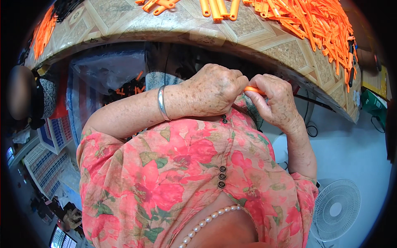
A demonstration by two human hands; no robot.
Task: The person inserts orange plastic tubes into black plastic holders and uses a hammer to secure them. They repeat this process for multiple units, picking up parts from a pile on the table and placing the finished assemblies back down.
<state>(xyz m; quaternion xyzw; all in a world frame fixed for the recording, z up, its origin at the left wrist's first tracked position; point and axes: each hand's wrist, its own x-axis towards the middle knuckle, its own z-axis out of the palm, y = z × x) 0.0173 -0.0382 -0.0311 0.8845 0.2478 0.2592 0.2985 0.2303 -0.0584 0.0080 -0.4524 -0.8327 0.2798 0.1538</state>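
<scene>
In front of my chest, an orange plastic piece [254,89], thin like the handles on the table, spans the small gap between my two hands. My left hand [215,89], with a silver bangle at the wrist, has its fingers curled round one end. My right hand [273,98] pinches the other end between thumb and bent fingers. Most of the piece is hidden inside the fingers. Both hands are in front of the near edge of the patterned table [178,35]. Several orange handles [219,9] lie on it beyond them.
A big heap of orange handles [318,29] covers the table's right side, with another bunch [44,31] far left. Below the table, a plastic-lined blue bin [82,78] holds orange and black pieces. A white fan [337,210] stands lower right; stacked crates [47,165] are on the left.
</scene>
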